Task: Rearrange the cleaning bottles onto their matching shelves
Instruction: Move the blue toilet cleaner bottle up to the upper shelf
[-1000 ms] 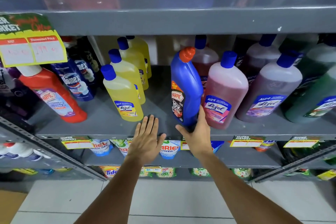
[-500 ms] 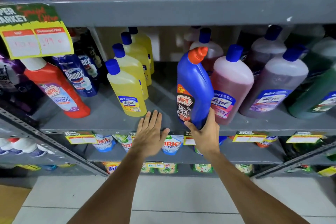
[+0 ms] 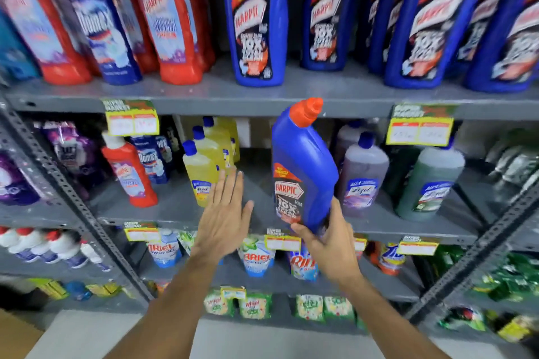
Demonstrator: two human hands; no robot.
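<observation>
My right hand (image 3: 329,245) grips the base of a blue Harpic bottle (image 3: 303,166) with an orange cap, held tilted in the air in front of the middle shelf (image 3: 175,207). My left hand (image 3: 224,213) is flat and open beside it, fingers spread, holding nothing. On the upper shelf (image 3: 320,93) stand several matching blue Harpic bottles (image 3: 253,17) on the right, with red Harpic bottles (image 3: 169,14) and a blue Domex bottle (image 3: 102,23) on the left. The middle shelf holds a red Harpic bottle (image 3: 128,169), a Domex bottle (image 3: 148,160), yellow Lizol bottles (image 3: 201,169), a purple one (image 3: 361,175) and a green one (image 3: 428,183).
Yellow price tags (image 3: 131,122) hang from the shelf edges. Detergent pouches (image 3: 256,259) fill the lower shelf, with small packets (image 3: 250,306) below. Slotted grey uprights (image 3: 70,192) frame the bay. White bottles (image 3: 43,248) stand in the left bay. Pale floor tiles lie underneath.
My right hand has lifted the blue Harpic bottle off the middle shelf. My view has tilted up, bringing the upper shelf's bottles into sight. My left hand stays open.
</observation>
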